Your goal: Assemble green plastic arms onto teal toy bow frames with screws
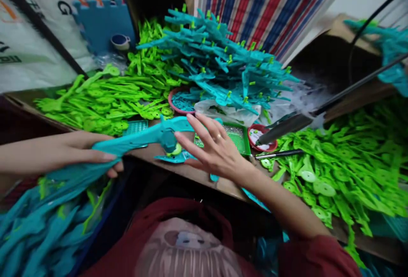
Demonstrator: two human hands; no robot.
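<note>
My left hand point(83, 151) is closed around the wide end of a long teal plastic piece point(140, 138), held slanting up over the work surface. A round hub sits partway along the piece, and its far end curves toward the right. My right hand point(216, 151) reaches over that far end with fingers spread, the fingertips close to the hub; whether they touch it I cannot tell. A ring shows on one finger. Below the hub, another flat teal piece point(168, 158) lies on the surface with a lime-green round part on it.
Lime-green pieces are heaped at left point(95, 102) and right point(344, 170). Behind stands a teal pile point(223, 64). A red bowl point(171, 100), green basket point(247, 143), small red dish point(274, 146), screwdriver point(287, 153) and slanting rod-shaped tool point(287, 130) are nearby. Teal pieces point(41, 234) fill the lower left.
</note>
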